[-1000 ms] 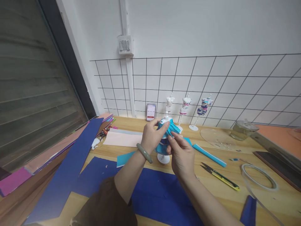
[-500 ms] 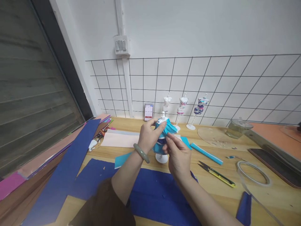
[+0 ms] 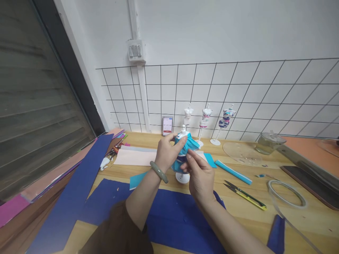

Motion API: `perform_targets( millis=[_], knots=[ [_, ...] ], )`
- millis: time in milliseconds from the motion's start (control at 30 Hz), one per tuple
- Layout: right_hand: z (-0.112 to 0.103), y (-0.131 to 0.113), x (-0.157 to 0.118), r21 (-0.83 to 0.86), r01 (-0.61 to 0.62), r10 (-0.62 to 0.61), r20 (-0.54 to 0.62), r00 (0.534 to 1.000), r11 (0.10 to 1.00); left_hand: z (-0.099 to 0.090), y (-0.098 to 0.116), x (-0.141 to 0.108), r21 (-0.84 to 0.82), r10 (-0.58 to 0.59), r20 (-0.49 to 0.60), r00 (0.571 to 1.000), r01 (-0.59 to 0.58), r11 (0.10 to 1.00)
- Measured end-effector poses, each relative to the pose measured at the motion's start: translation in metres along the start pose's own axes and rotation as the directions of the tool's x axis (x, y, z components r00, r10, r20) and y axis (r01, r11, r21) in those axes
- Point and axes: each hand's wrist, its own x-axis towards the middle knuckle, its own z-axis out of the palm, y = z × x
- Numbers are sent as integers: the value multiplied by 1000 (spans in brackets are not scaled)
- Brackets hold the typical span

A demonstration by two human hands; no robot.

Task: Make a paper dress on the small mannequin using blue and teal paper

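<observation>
A miniature dress form (image 3: 182,177) stands upright on its round white base in front of me. It is wrapped in turquoise material with a dark blue band at the waist. My left hand (image 3: 166,152), with a green bangle on the wrist, closes around its upper body from the left, thumb pressed on the chest. Turquoise pleated material (image 3: 191,142) fans out to the right of the form's chest. At its lower edge, the thumb and forefinger of my right hand (image 3: 202,176) are pinched on the material. My left fingertips are partly hidden behind the form.
Dark blue sheets (image 3: 174,222) lie under my forearms. To the right are yellow-handled thread snips (image 3: 246,195), a tape roll (image 3: 287,194) and a folded turquoise strip (image 3: 233,172). Several small dress forms (image 3: 227,118), a phone timer (image 3: 167,126) and a lidded glass jar (image 3: 268,144) stand behind.
Both hands keep their hold on the form and the pleated material, almost motionless. The view has shifted very slightly.
</observation>
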Motion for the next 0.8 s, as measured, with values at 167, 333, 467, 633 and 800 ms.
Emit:
perform_targets(
  millis=[167,333,467,633,800],
  knots=[
    [1,-2,-1,39,-22,21,20,1000,999,0,-2,1,-3,-5,9,1000,5,1000],
    [2,-5,-1,74,-22,22,5,1000,997,0,-3,1,-5,-2,18,1000,2,1000],
    [2,-4,0,55,-32,32,6,999,998,-1,-4,1,-15,8,36,999,-8,1000],
    [1,-1,1,10,-42,42,25,999,999,0,-5,0,-41,13,81,997,-9,999],
    [2,-1,0,10,-72,72,70,995,997,-1,-2,0,-47,18,112,994,-12,999]
  ],
)
